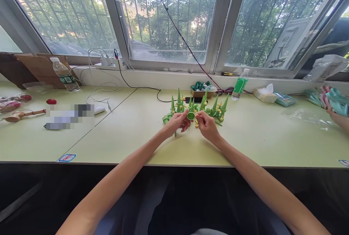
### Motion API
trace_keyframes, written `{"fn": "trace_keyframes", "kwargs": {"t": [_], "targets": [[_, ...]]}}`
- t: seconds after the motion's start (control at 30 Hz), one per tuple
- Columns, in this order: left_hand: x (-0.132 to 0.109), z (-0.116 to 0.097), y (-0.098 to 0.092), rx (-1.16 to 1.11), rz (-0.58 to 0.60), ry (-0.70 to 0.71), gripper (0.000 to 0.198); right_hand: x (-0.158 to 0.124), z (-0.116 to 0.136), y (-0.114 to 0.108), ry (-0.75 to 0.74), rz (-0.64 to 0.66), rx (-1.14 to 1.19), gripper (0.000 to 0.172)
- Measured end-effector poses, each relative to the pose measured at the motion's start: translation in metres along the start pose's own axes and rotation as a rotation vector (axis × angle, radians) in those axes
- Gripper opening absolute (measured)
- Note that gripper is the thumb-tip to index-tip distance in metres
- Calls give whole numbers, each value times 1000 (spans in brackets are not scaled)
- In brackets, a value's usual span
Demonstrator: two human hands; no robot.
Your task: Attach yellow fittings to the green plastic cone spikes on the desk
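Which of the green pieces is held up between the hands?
The green piece in the left hand, its ring-shaped end facing the camera; the pointed green cones stand upright behind.

Low in my remote feed I see dark clothing [177, 202], dim in shadow — and two slim, bare, tapering forearms [117, 178].

No wording can be read with certainty. The left bottle's green label [67, 79] carries pale, boxy marks too small to make out, and the right bottle's green label [240, 85] is equally illegible. A blue-bordered sticker [67, 158] at the table's front edge shows a red, looping sign.
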State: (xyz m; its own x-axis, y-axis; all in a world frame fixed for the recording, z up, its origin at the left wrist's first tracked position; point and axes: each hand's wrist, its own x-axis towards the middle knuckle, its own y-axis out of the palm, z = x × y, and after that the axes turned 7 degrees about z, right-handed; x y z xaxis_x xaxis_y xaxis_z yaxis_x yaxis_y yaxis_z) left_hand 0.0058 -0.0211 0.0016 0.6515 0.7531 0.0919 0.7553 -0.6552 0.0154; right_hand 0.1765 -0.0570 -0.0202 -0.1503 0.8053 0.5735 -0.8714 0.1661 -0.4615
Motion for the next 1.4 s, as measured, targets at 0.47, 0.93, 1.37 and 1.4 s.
{"fn": "trace_keyframes", "kwargs": {"t": [0.47, 0.93, 1.37, 1.4], "targets": [[-5, -3, -2, 12, 75, 5, 50, -1, -2, -2, 28, 22, 66, 27], [-7, -3, -2, 279, 93, 138, 40, -1, -3, -4, 36, 23, 45, 27], [-4, 6, -3, 418, -4, 233, 38, -1, -5, -5, 42, 37, 35, 27], [-4, 7, -4, 426, -7, 235, 37, -1, -5, -5, 42, 37, 33, 27]]}}
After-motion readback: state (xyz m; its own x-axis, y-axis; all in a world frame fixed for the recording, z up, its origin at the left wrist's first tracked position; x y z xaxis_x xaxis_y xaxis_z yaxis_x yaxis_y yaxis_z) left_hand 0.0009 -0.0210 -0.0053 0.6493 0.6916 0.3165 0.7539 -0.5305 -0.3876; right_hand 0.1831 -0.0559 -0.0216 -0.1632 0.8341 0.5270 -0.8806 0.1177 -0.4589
